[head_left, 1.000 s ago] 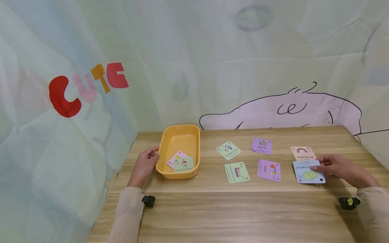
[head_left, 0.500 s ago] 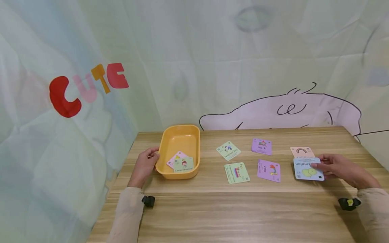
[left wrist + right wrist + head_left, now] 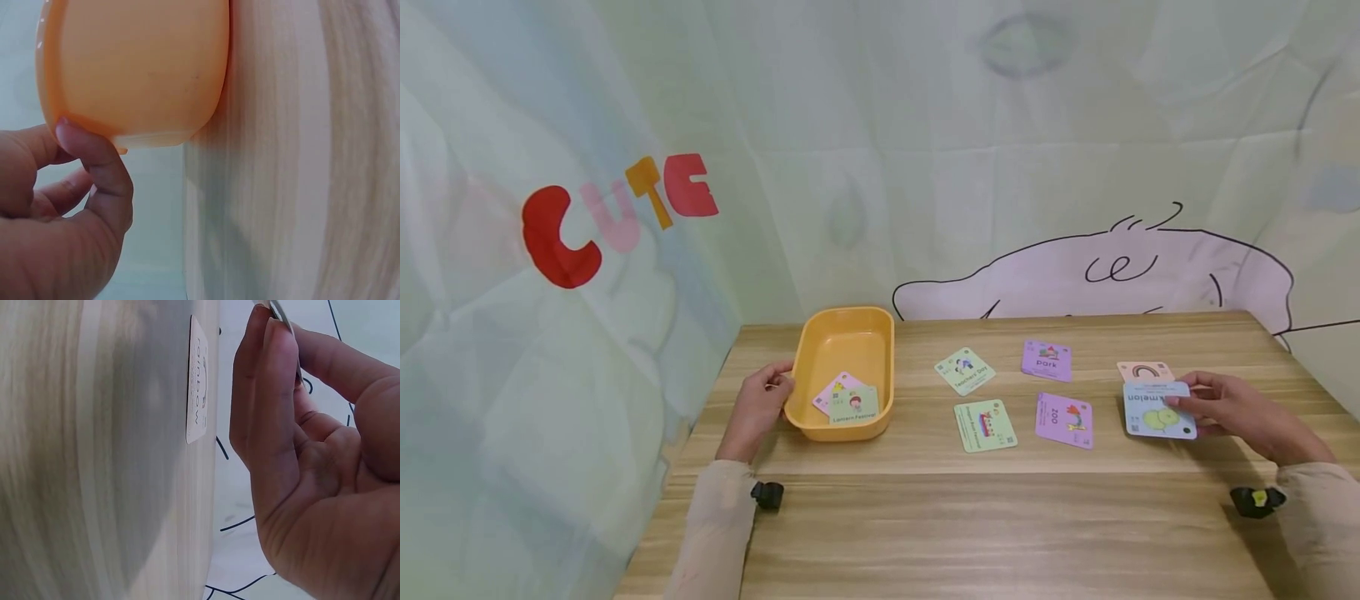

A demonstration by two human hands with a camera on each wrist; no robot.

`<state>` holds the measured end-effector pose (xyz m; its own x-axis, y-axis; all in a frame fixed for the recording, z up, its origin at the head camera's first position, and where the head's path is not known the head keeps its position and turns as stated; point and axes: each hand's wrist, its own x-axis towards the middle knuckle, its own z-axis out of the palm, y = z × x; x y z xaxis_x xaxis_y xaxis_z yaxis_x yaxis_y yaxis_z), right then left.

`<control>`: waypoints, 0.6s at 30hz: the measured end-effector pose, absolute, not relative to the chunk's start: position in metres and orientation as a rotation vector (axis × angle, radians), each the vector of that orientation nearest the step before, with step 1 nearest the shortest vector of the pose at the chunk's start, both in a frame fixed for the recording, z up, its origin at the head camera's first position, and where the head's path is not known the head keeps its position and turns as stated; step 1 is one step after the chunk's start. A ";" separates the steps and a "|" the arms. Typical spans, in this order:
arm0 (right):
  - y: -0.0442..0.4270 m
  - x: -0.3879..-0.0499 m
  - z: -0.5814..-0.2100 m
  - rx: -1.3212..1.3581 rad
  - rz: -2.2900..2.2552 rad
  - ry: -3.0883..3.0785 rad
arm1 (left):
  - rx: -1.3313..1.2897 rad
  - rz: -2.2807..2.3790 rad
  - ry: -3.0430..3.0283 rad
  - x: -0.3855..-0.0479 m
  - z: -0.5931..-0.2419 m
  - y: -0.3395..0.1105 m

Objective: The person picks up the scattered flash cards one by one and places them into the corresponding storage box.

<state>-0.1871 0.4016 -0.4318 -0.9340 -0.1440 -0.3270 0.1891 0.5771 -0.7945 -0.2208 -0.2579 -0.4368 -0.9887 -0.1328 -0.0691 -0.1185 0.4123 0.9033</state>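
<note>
My left hand [image 3: 758, 414] pinches the near-left rim of a yellow plastic tray [image 3: 854, 350]. In the left wrist view, the thumb of that hand [image 3: 75, 200] presses the wall of the tray [image 3: 140, 69]. A pink card [image 3: 827, 397] and a green Lantern Festival card [image 3: 859, 407] lie inside it, partly overlapping. On the right, my right hand [image 3: 1251, 417] pinches a blue melon picture card [image 3: 1153, 417] by its right side, above the table. Behind it lies a peach rainbow card [image 3: 1138, 372], partly hidden; the right wrist view shows this rainbow card [image 3: 197, 387] flat on the wood.
Between tray and right hand lie a green Teachers' Day card [image 3: 965, 372], a green Dragon Boat Festival card [image 3: 986, 426], a purple park card [image 3: 1047, 361] and a purple zoo card [image 3: 1064, 421]. A printed curtain [image 3: 820, 208] hangs behind the wooden table [image 3: 970, 533].
The blue melon card in my right hand has risen slightly in the head view and covers more of the rainbow card. My left hand and the tray have stayed put.
</note>
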 end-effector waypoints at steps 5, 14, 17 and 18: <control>0.400 -0.187 -0.431 0.045 -1.272 2.491 | 0.204 -1.668 -2.634 -0.222 -0.438 -0.259; 0.396 -0.186 -0.429 0.026 -1.297 2.528 | 0.179 -1.648 -2.641 -0.221 -0.438 -0.260; 0.396 -0.186 -0.429 0.022 -1.299 2.540 | 0.191 -1.649 -2.639 -0.221 -0.438 -0.260; 0.396 -0.186 -0.430 0.021 -1.295 2.542 | 0.194 -1.649 -2.639 -0.221 -0.438 -0.260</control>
<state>-0.1862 0.3963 -0.4295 -0.9585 -0.1165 -0.2602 0.1420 0.5963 -0.7901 -0.2210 -0.2597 -0.4378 -0.9920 -0.1178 -0.0463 -0.0932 0.4329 0.8966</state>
